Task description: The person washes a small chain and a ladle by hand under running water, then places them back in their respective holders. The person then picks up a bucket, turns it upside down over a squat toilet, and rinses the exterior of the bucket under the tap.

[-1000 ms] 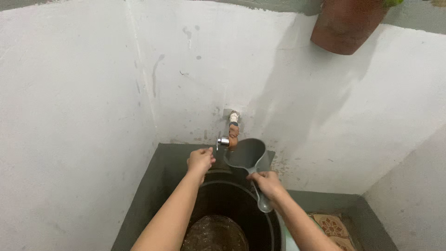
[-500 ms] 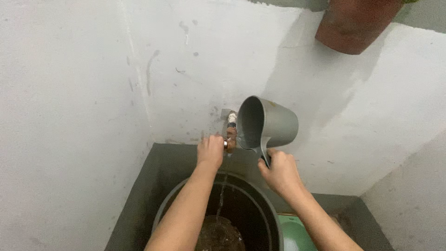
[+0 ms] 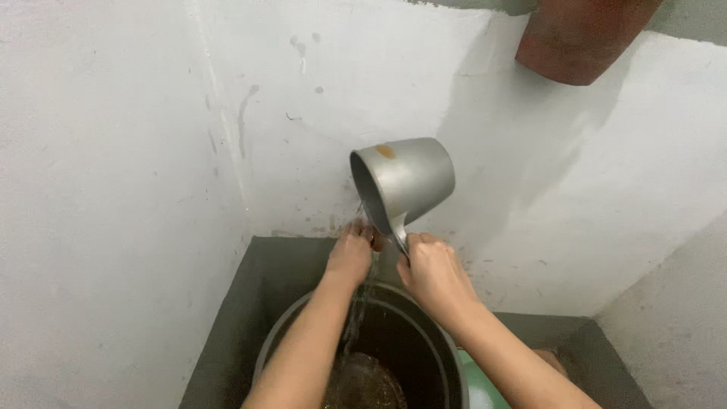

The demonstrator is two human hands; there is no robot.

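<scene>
Seen from the head camera, which looks down into a corner of white plastered wall, the right hand has its fingers wrapped tight round the handle of a grey plastic dipper, gripping just below the cup. The dipper is raised above both hands and tipped steeply, its open mouth turned down and to the left, toward the spot where the left hand is; held at that slant anything in it would run out over the left hand and down into the bucket, though no pour from its lip can be made out. An orange-brown mark sits on the upturned outer wall of the cup. The left hand is curled shut at the wall just beside the dipper's mouth, its fingers closed round something small that they hide completely; what that is cannot be told from here. A thin stream of water falls from below the left hand straight into the large black bucket, which stands directly underneath so as to catch it, and the water already in the bottom is ruffled where the stream lands. The bucket rests in a low grey cement basin built into the corner. A green object peeks out beside the bucket's right rim, and a red-brown clay pot sits on the ledge above.
</scene>
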